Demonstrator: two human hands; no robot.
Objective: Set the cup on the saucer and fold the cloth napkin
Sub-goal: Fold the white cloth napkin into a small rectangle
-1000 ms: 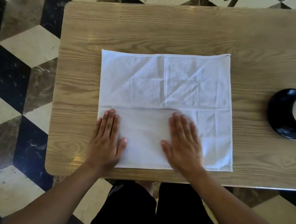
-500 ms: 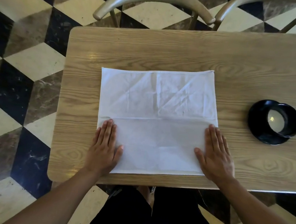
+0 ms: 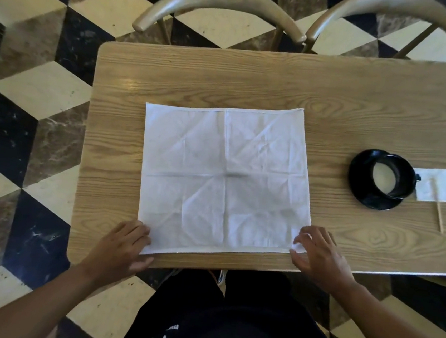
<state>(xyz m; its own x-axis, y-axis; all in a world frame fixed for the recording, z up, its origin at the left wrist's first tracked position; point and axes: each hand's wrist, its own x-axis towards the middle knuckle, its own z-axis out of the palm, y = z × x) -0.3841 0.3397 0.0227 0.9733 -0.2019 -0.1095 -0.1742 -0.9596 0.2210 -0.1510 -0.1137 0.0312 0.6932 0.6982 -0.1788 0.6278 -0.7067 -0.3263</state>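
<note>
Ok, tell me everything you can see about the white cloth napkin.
The cloth napkin is a white, roughly square fabric sheet with a narrow hem, lying open and flat on the wooden table. Creases cross it in a grid, with some diagonals. The left hand touches its near left corner; the right hand pinches its near right corner.

A napkin (image 3: 223,180) lies spread on the table (image 3: 361,100). To its right, a cup (image 3: 393,175) sits on a saucer (image 3: 372,201). Two chairs (image 3: 222,6) stand behind.
</note>
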